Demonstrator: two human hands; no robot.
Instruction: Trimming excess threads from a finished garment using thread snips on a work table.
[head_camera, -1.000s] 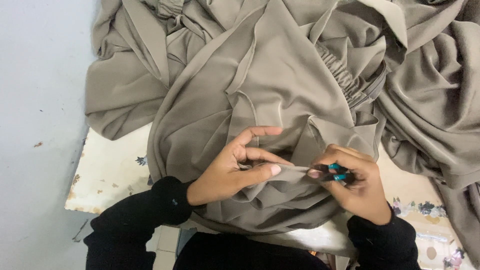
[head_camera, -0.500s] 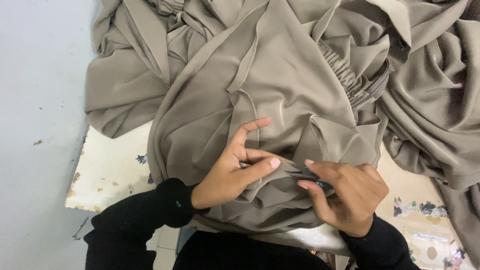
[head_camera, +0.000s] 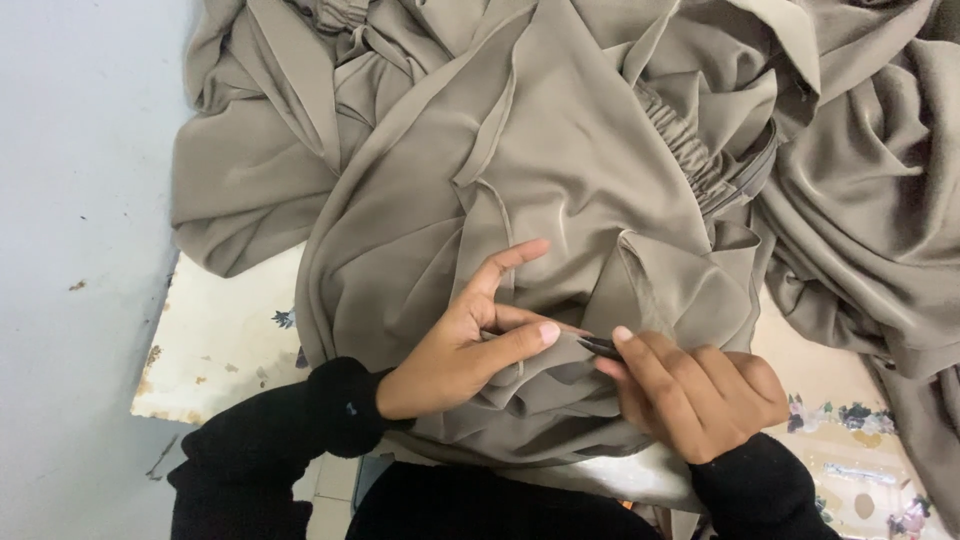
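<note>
Seen from the head camera: a heap of taupe fabric (head_camera: 560, 170) spread over a worn white table (head_camera: 225, 340) with faded flower prints, draped off its far edge and trailing to the right. Left hand (head_camera: 465, 345) resting on the fabric near the table's front edge, thumb and middle fingers pinching a small fold of cloth, index finger stretched up and away across it. Right hand (head_camera: 700, 395) just beside it, to the right, curled into a loose fist and gripping a small dark cutting tool (head_camera: 600, 347), only the dark tip showing between thumb and forefinger; kind of tool hard to tell. Tip pointed at the pinched fold, touching or almost touching the left thumb. Black sleeves (head_camera: 290, 440) on both wrists, at the table's near edge. Gathered elastic band (head_camera: 690, 145) in the fabric, farther back over the table. Pale grey floor (head_camera: 70, 200) left of the table.
</note>
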